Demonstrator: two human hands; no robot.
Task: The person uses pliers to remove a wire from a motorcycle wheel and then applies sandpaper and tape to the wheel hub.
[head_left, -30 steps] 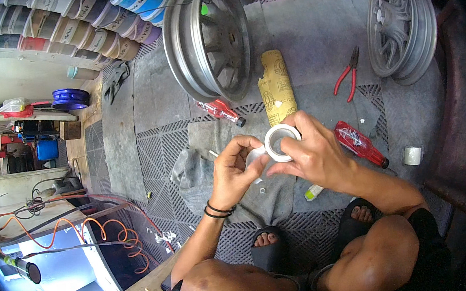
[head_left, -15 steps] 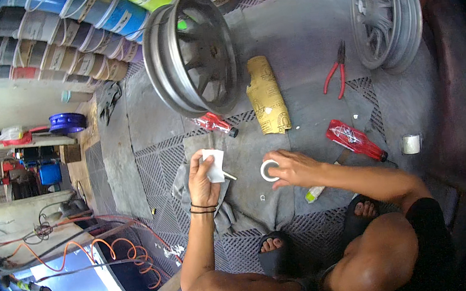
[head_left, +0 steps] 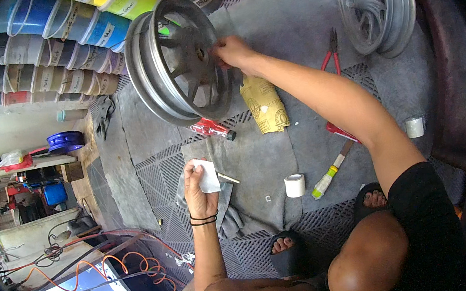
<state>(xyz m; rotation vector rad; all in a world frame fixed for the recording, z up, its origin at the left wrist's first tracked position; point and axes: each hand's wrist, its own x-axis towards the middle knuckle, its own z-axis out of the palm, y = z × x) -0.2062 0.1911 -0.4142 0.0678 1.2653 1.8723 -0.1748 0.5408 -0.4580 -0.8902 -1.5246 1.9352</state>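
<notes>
Wheel rim (head_left: pixel 178 60), grey and spoked, stands on edge on the grey floor mat (head_left: pixel 288 20), tilted toward the paint tubs (head_left: pixel 62 33). Right hand (head_left: pixel 233 52) is stretched out to its hub, fingers closed on the spoke area by the centre; exact contact is hard to read. Left hand (head_left: pixel 199 189) is held up nearer the body, its grip pinched shut on a small white strip of tape (head_left: pixel 209 175). White tape roll (head_left: pixel 294 185) stands on the mat, apart from both hands. Judgement: steady the rim at the hub first, bring the strip in flat, press from one end to avoid wrinkles. Second rim (head_left: pixel 374 3) is partly cut off at the top edge. Red pliers (head_left: pixel 330 53) are partly covered by the right forearm; the rim's far face is not visible.
</notes>
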